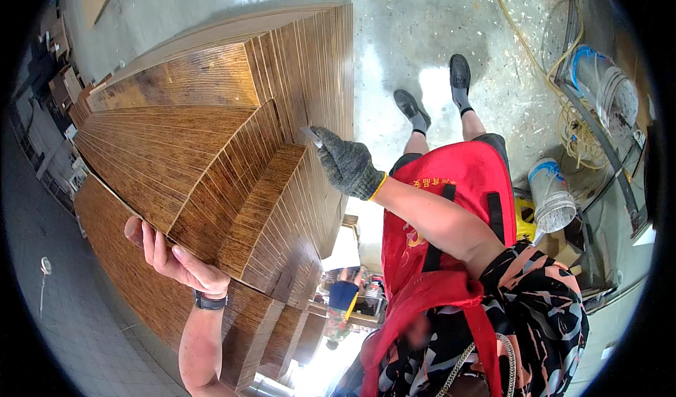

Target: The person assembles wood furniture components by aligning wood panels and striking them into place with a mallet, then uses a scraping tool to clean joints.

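Observation:
Tall stacks of thin brown wood-grain boards (155, 150) fill the left and middle, with pale lines between their layers and stepped edges. My bare left hand (179, 262), a black band at its wrist, grips the near lower corner of the upper boards. Its thumb lies on the edge side, and the fingers curl round the corner. My right hand (346, 163), in a dark grey knit glove with a yellow cuff, is closed on a small flat metal blade (311, 137). The blade's tip is at the layered side of the stack; its handle is hidden in the glove.
I wear a red apron (451, 178). Two stained buckets (553, 210) stand at the right, near a coiled yellowish hose (581, 136) and a dark metal rail. Grey speckled concrete floor (408, 23) lies beyond the stack. Another person (343, 295) is at the lower middle background.

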`<state>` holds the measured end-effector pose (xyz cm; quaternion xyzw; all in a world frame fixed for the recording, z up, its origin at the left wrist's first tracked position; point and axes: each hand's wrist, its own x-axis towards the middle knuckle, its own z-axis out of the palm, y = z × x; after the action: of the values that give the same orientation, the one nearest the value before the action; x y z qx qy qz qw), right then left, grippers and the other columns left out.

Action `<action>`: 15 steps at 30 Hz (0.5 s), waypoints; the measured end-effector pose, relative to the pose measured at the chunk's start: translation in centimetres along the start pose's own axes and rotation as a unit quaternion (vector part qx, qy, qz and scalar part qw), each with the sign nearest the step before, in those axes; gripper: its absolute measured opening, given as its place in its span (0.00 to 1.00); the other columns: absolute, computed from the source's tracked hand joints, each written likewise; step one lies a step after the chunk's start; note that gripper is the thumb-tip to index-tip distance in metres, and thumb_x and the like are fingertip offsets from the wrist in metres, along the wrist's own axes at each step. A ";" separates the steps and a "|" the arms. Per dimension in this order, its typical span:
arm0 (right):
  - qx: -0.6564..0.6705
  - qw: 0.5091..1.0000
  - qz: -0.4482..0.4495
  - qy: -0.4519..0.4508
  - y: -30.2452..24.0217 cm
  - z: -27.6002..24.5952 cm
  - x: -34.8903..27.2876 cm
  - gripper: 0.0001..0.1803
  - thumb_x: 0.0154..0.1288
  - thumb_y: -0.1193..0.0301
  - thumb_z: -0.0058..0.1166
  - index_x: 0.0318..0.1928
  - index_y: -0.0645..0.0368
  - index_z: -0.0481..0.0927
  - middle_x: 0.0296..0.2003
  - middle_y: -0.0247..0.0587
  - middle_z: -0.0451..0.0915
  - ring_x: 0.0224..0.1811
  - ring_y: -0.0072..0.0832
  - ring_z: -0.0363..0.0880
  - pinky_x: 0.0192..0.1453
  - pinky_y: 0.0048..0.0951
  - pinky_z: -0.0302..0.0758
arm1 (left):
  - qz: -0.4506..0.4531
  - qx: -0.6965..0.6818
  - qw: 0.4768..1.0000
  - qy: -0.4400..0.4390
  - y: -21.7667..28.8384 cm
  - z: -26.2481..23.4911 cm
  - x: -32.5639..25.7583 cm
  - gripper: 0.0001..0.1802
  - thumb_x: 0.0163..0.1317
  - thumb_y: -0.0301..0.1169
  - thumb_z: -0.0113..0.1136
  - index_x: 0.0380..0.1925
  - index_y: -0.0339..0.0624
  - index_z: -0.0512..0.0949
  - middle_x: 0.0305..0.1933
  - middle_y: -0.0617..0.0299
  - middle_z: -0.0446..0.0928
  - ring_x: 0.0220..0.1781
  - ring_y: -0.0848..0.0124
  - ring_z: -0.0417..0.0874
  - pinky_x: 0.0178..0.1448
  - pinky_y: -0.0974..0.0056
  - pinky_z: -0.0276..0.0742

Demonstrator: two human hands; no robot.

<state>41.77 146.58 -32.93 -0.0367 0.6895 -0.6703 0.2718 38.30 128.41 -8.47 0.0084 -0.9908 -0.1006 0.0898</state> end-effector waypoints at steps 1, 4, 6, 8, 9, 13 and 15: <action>0.029 0.999 -0.006 0.032 -0.2 0.4 -0.1 0.21 0.68 0.69 0.47 0.61 0.52 0.68 0.31 0.45 0.81 0.26 0.45 0.81 0.30 0.41 0.77 | -0.001 0.000 1.000 -0.008 -0.1 -0.2 -0.1 0.19 0.70 0.31 0.37 0.58 0.36 0.65 0.69 0.52 0.60 0.73 0.52 0.54 0.76 0.45 0.43; 0.008 0.998 0.043 0.050 0.9 3.0 -0.6 0.14 0.69 0.67 0.48 0.53 0.53 0.72 0.31 0.44 0.80 0.28 0.43 0.81 0.33 0.39 0.77 | -0.010 0.001 1.000 -0.011 -0.3 -0.7 -0.5 0.20 0.70 0.32 0.37 0.58 0.35 0.64 0.68 0.53 0.61 0.72 0.55 0.56 0.76 0.48 0.46; 0.031 0.995 0.051 0.080 1.2 4.4 -0.9 0.12 0.69 0.66 0.47 0.50 0.54 0.73 0.33 0.44 0.80 0.31 0.44 0.81 0.34 0.39 0.77 | -0.024 0.011 1.000 -0.007 -0.2 -0.6 -0.6 0.20 0.71 0.33 0.37 0.59 0.35 0.64 0.68 0.52 0.61 0.72 0.57 0.57 0.75 0.50 0.48; 0.009 0.993 0.055 0.103 0.7 4.6 -0.8 0.12 0.69 0.65 0.48 0.49 0.55 0.74 0.34 0.45 0.80 0.32 0.44 0.81 0.36 0.40 0.77 | -0.024 0.037 0.999 -0.014 0.1 -0.6 -0.4 0.21 0.72 0.34 0.37 0.59 0.34 0.64 0.68 0.51 0.61 0.70 0.60 0.59 0.74 0.54 0.52; -0.001 0.992 0.057 0.114 0.5 4.6 -0.8 0.13 0.68 0.65 0.48 0.49 0.55 0.75 0.35 0.45 0.81 0.33 0.45 0.81 0.36 0.41 0.77 | -0.030 0.027 0.999 -0.009 0.4 -0.5 -0.3 0.21 0.72 0.34 0.37 0.59 0.34 0.64 0.68 0.50 0.61 0.70 0.60 0.60 0.73 0.55 0.53; 0.007 0.964 -0.019 0.266 0.7 5.8 -1.1 0.13 0.67 0.64 0.50 0.47 0.57 0.78 0.37 0.48 0.81 0.38 0.47 0.80 0.40 0.43 0.77 | -0.032 0.007 0.999 -0.005 0.8 -0.2 -0.1 0.21 0.72 0.33 0.37 0.60 0.35 0.63 0.68 0.49 0.60 0.69 0.62 0.61 0.73 0.57 0.54; 0.016 0.953 -0.016 0.302 0.6 6.0 -1.3 0.13 0.67 0.63 0.50 0.46 0.57 0.78 0.38 0.48 0.81 0.40 0.47 0.80 0.42 0.43 0.77 | -0.025 0.023 0.999 -0.009 0.8 -0.3 -0.2 0.21 0.72 0.32 0.36 0.61 0.35 0.63 0.68 0.49 0.60 0.69 0.62 0.61 0.73 0.57 0.54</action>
<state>45.58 141.78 -32.82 0.1606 0.7281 -0.6651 0.0406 38.50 129.13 -8.08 0.0348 -0.9931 -0.0806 0.0782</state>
